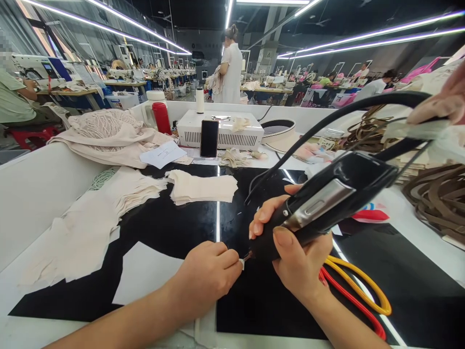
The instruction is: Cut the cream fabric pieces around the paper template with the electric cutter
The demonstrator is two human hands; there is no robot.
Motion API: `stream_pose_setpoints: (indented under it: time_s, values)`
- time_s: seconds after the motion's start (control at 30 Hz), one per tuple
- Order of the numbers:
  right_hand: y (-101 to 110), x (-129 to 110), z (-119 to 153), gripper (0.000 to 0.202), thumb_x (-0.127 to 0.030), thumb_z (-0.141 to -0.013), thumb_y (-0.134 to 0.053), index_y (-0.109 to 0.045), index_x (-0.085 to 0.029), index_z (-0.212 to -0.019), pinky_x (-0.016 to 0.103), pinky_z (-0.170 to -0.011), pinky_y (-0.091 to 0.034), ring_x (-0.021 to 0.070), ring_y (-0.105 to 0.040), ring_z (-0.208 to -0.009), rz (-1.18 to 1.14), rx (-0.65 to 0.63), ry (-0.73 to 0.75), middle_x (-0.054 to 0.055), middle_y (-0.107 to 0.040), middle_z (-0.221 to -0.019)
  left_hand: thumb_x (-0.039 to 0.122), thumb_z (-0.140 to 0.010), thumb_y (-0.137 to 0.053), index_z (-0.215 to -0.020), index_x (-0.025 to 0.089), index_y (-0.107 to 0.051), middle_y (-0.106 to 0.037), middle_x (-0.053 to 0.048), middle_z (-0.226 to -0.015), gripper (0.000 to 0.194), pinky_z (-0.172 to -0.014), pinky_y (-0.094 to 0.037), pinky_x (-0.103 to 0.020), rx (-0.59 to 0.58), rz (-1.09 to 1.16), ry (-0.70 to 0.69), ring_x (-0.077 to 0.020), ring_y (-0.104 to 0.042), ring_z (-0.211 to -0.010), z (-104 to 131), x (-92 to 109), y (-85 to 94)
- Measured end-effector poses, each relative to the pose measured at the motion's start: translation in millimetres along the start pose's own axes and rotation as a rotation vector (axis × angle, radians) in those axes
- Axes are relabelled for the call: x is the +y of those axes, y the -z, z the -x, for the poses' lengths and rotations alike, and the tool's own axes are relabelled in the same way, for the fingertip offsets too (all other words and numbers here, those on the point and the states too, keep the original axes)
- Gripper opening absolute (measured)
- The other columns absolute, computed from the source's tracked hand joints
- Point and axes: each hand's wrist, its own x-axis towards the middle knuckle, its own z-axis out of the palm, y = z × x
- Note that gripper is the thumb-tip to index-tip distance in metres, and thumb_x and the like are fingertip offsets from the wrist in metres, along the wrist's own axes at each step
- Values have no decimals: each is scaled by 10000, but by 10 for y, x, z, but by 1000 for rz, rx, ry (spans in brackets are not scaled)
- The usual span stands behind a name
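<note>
My right hand (pixel 300 261) is wrapped round a black corded handheld tool (pixel 327 194) with a metal plate on its side. The tool slants down to the left and ends in a narrow metal tip. At that tip, my left hand (pixel 210 269) pinches a small white piece (pixel 242 263), probably fabric, mostly hidden by the fingers. Under my left wrist lies a white sheet (pixel 145 271) on the black board (pixel 261 300). Stacked cream fabric pieces (pixel 203 186) lie beyond my hands, and a larger fanned stack of cream fabric (pixel 87 228) spreads to the left.
A white vented box (pixel 221 128) stands at the back behind a phone (pixel 209 139) and a red bottle (pixel 162 118). Yellow cord (pixel 378 291) and red cord (pixel 366 310) curve beside my right forearm. Brown strap coils (pixel 439 198) lie right. A person (pixel 232 72) stands beyond.
</note>
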Motion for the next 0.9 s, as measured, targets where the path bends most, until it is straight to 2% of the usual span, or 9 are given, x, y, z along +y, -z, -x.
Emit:
stream_pose_setpoints:
  time_s: [0.2,0.43,0.7,0.9]
  values:
    - [-7,-6,9,422,-377,-907,-844,-582,-291,-1226,276,-513,-587,130,-652,-593,62,1,5,-41,-677,-842,86,-1092,-479,-830,175,-581,-589,14,-767,296,-564,-347,-348,-28,7,14,-172,-503,-656,5,1,5]
    - [-1,-57,38,439,-375,-900,-849,-604,-284,-1253,277,-524,-574,126,-637,-594,1,-11,6,-33,-672,-853,124,-1082,-552,-935,188,-644,-627,15,-804,184,-572,-328,-347,-61,42,28,-179,-499,-654,33,-25,-17]
    - [-19,-58,92,428,-379,-920,-823,-574,-294,-1258,292,-521,-585,138,-635,-596,52,-22,4,-34,-658,-841,149,-1109,-526,-850,191,-610,-645,3,-824,275,-594,-335,-341,-70,56,40,-168,-530,-678,33,-31,-23]
    - [-18,-64,72,416,-373,-915,-831,-596,-288,-1249,286,-524,-574,138,-634,-605,56,-38,26,-30,-660,-845,166,-1097,-557,-940,202,-654,-653,6,-853,187,-612,-374,-337,-105,72,70,-172,-558,-707,50,-54,32]
